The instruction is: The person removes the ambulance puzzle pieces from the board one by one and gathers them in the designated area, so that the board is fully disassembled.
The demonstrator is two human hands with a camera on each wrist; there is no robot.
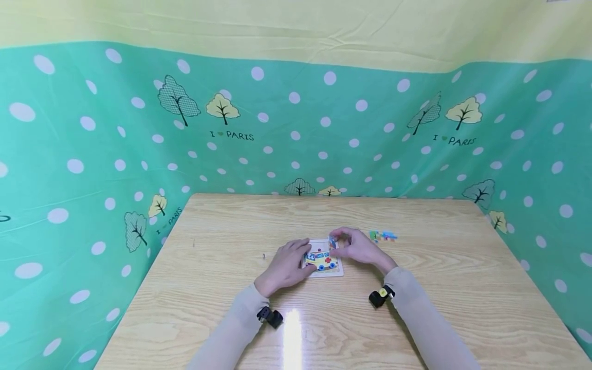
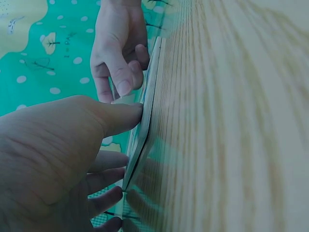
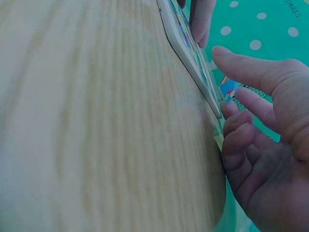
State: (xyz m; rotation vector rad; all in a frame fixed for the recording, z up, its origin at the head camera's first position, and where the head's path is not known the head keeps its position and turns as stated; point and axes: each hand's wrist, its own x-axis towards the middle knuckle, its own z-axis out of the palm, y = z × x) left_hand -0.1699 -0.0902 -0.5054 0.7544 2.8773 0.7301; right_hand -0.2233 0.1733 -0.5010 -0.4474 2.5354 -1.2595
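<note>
A small square jigsaw puzzle [image 1: 326, 274] in a white tray lies flat on the table, showing a yellow ambulance with a red cross. My left hand [image 1: 288, 263] grips the tray's left side, thumb [image 2: 126, 118] over the near edge and fingers spread along the far side. Over the upper right corner, my right hand [image 1: 362, 247] holds a small colourful puzzle piece [image 3: 228, 88] by its fingers. The thumb [image 3: 241, 65] is above the tray's right edge. Part of the picture is hidden under both hands.
More colourful puzzle pieces [image 1: 384, 236] lie just beyond the right hand. A tiny dark speck [image 1: 264, 255] is on the wooden table [image 1: 222, 288] left of the tray. Green dotted cloth [image 1: 296, 118] hangs behind and at both sides.
</note>
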